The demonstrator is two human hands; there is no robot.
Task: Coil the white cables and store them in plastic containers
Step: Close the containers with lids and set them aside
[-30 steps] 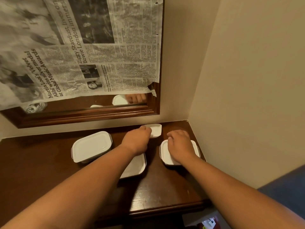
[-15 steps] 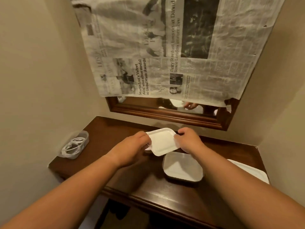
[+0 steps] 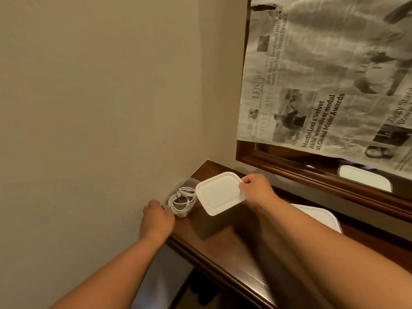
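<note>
Room: beige walls (image 3: 100, 97) are meeting in a corner, and a dark wooden table (image 3: 223, 244) is standing pushed into it.
Mirror: a wood-framed mirror (image 3: 289, 172) is hanging on the wall behind the table, and a sheet of newspaper (image 3: 323, 85) is covering most of its glass, leaving a strip showing at the bottom.
Container: an open clear plastic container (image 3: 189, 180) is sitting at the table's far left end, close against the side wall.
Cable: a coiled white cable (image 3: 181, 199) is lying inside that container.
Left hand: the left hand (image 3: 157, 219) is reaching to the container's near corner with its fingers curled. They are hiding behind the back of the hand, so I cannot tell whether they are gripping the container.
Lid: a white square lid (image 3: 217, 194) is hanging tilted in the air just right of the open container, its left edge overlapping the container's rim in this view.
Right hand: the right hand (image 3: 256, 189) is pinching the lid by its right-hand corner, thumb and fingers curling over the edge.
Second container: a white-lidded container (image 3: 316, 216) is sitting further right on the table, partly hidden behind the right forearm.
Reflection: the uncovered strip of mirror is showing the reflection (image 3: 365, 179) of a white lid.
</note>
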